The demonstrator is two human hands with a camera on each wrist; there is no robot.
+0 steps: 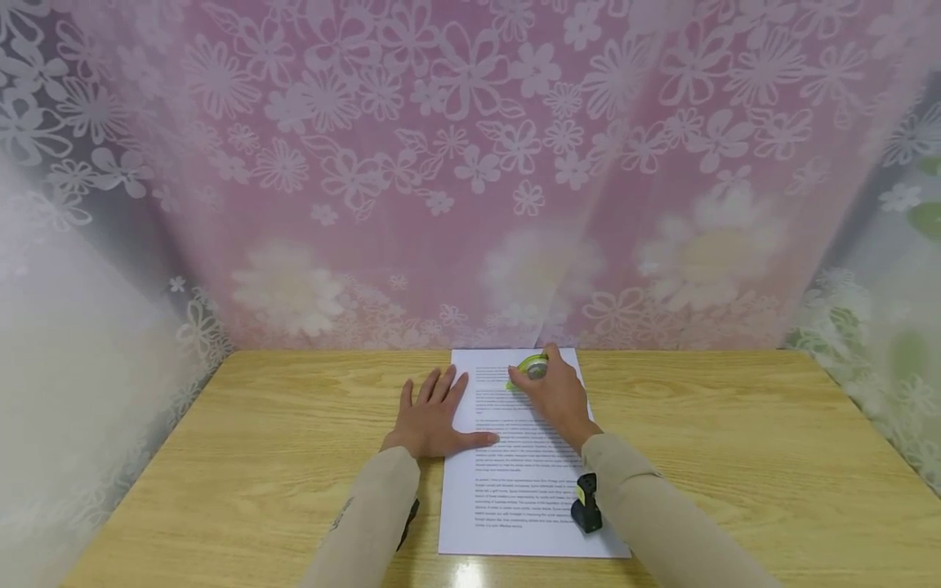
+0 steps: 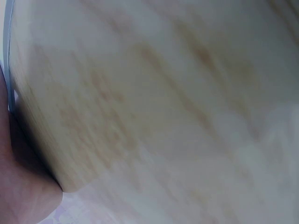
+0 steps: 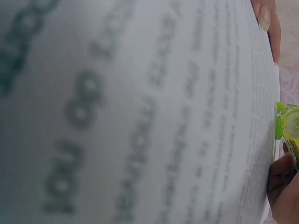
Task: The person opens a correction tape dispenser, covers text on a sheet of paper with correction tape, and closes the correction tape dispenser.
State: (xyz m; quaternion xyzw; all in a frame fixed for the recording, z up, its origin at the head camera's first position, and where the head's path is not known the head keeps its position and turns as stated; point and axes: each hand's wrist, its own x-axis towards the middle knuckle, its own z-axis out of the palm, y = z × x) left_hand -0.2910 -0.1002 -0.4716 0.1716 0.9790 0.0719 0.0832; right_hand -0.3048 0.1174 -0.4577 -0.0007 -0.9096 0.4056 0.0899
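A printed sheet of paper [image 1: 456,523] lies upright before me on the wooden table, its far end near the table's back edge. My left hand [image 1: 434,420] rests spread at the paper's left side, fingers straight and thumb across the text. Near the top of the page, my right hand [image 1: 559,398] pinches a green-yellow correction tape [image 1: 535,366] between thumb and fingers. In the right wrist view the correction tape [image 3: 290,125] shows a clear body with a round reel inside, its green end at the paper's surface. Most of the left hand is out of the left wrist view.
The wooden table [image 1: 294,457] extends to both sides of the paper. Behind it hangs a pink flowered curtain [image 1: 412,245], with pale flowered cloth [image 1: 88,343] at the left side. A black wrist device [image 1: 586,506] sits by the right sleeve, over the paper.
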